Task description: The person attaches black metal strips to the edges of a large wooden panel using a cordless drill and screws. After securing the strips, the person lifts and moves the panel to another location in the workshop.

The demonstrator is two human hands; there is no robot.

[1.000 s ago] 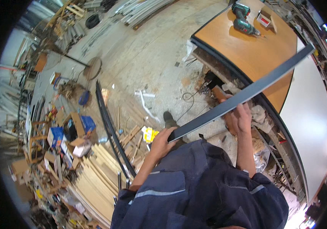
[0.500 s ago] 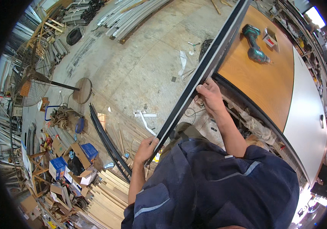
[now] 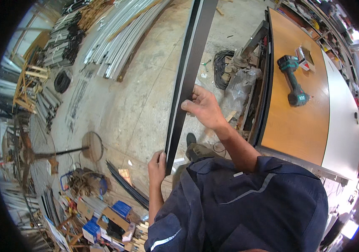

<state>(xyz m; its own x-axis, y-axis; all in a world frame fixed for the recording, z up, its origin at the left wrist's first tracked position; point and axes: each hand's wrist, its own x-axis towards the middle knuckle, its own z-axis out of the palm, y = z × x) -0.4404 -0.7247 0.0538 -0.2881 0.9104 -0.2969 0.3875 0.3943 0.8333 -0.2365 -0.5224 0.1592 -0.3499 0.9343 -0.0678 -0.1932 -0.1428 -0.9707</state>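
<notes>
Long straight black-and-grey metal-looking profile gripped at six-o'clock end by left hand, edge-pinched toward twelve by right hand, apparently for balance.

Long profile: smooth, metal-looking, satin. Counter, right: smooth, wood-look. Floor: rough, matt concrete. Near jacket: matt cloth.

Green-and-black cordless drill beside a small box on the orange-brown tabletop, pedestal fan at far left.
</notes>
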